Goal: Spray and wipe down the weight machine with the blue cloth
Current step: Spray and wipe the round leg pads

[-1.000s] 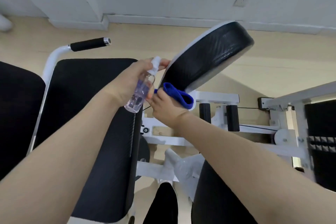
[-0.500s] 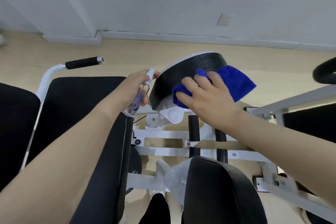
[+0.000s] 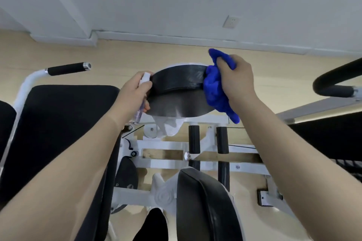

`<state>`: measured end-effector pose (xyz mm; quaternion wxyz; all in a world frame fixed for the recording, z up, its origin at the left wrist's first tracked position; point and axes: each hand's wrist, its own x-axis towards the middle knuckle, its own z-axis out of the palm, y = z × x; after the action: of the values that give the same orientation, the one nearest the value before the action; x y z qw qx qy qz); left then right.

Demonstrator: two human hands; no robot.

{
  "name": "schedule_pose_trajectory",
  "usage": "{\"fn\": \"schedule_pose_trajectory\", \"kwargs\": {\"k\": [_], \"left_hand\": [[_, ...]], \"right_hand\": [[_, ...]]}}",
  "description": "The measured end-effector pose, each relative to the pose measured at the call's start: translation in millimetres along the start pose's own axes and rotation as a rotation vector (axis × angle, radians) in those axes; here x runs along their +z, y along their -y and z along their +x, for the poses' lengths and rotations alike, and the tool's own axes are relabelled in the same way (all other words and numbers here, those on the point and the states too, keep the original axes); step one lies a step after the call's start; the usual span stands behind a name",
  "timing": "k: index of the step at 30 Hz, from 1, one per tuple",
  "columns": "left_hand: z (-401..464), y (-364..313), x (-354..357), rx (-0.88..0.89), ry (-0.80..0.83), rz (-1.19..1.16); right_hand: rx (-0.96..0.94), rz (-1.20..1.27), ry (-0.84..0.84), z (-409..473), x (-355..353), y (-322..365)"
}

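Observation:
A round black pad (image 3: 177, 92) of the white-framed weight machine (image 3: 166, 146) sits in the middle of the head view. My right hand (image 3: 238, 80) grips the bunched blue cloth (image 3: 215, 88) against the pad's right edge. At the pad's left edge my left hand (image 3: 134, 94) holds a small clear spray bottle (image 3: 141, 101), white nozzle up. My fingers partly hide the bottle.
A long black padded bench (image 3: 58, 133) lies under my left forearm, with a white bar and black grip (image 3: 67, 68) beyond it. Another black pad (image 3: 203, 205) is near bottom centre. A black curved handle (image 3: 333, 82) juts in at right. Wall and skirting stand behind.
My right hand has swept the blue cloth from the pad's face to its right edge. The pad has tilted flatter, and my view has shifted down.

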<state>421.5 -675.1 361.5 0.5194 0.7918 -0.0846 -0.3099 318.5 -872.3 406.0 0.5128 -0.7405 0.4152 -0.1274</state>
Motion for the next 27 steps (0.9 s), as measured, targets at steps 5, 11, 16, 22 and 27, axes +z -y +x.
{"fn": "schedule_pose_trajectory", "kwargs": {"k": [5, 11, 16, 22, 27], "left_hand": [[-0.1, -4.7, 2.4, 0.01, -0.031, 0.034], [5.6, -3.9, 4.0, 0.04, -0.041, 0.085], [2.8, -3.1, 5.7, 0.068, -0.077, 0.152], [-6.3, -5.5, 9.1, 0.084, -0.149, 0.159], [-4.2, 3.0, 12.2, 0.125, -0.198, 0.198]], "right_hand": [[-0.338, -0.245, -0.005, -19.1, 24.5, 10.5], [0.301, 0.247, -0.108, 1.0, -9.5, -36.9], [-0.037, 0.208, 0.021, 0.6, -4.0, -13.9], [0.478, 0.208, 0.02, 3.1, -16.3, -58.4], [0.194, 0.562, -0.001, 5.6, -12.8, -52.2]]}}
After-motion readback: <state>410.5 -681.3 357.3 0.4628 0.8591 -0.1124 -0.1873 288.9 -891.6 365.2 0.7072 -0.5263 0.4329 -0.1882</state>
